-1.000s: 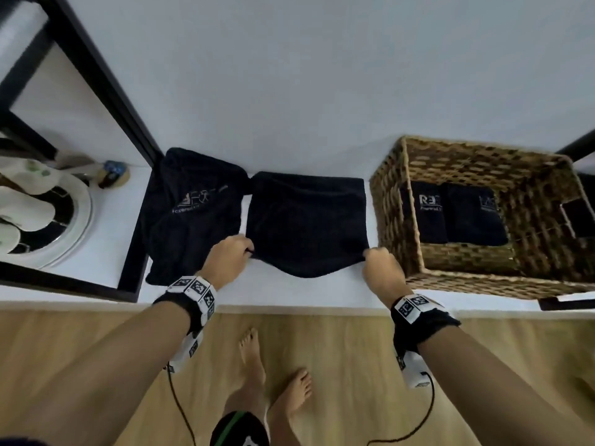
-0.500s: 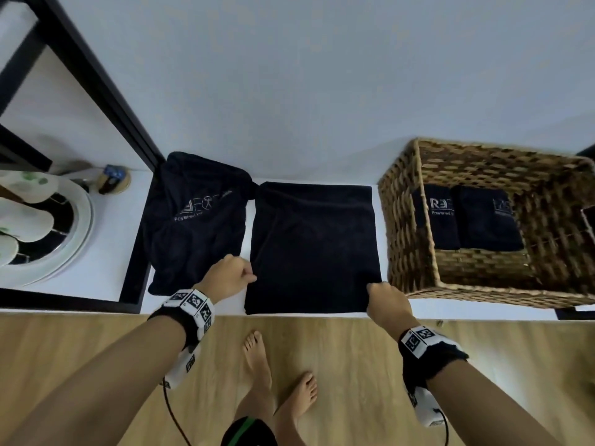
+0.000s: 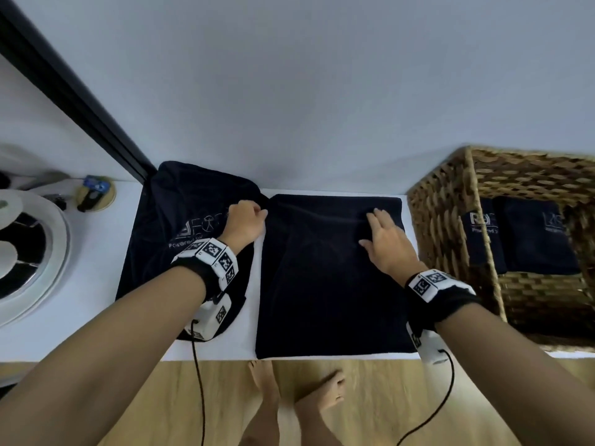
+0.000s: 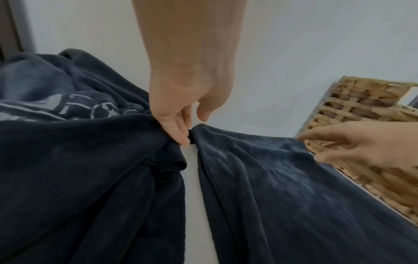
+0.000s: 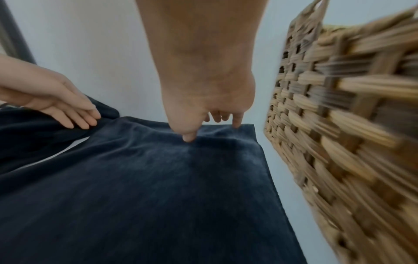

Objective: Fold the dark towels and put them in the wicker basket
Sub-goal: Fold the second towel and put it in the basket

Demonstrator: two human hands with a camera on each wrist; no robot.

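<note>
On the white shelf (image 3: 96,297) by the wall, both hands lie open-fingered on the dark towel (image 3: 325,284).

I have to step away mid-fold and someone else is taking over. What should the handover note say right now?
Left hand: at the far left corner of the spread towel, fingers curled at its edge; whether it actually pinches the cloth is unclear.
Right hand: open, fingers resting flat on the same towel near its far right corner.
Spread towel lies flat on the white counter, between the crumpled logo towel and the wicker basket.
Done: two folded towels stand in the basket.
Left: fold the spread towel, basket it, then do the logo towel.
</note>
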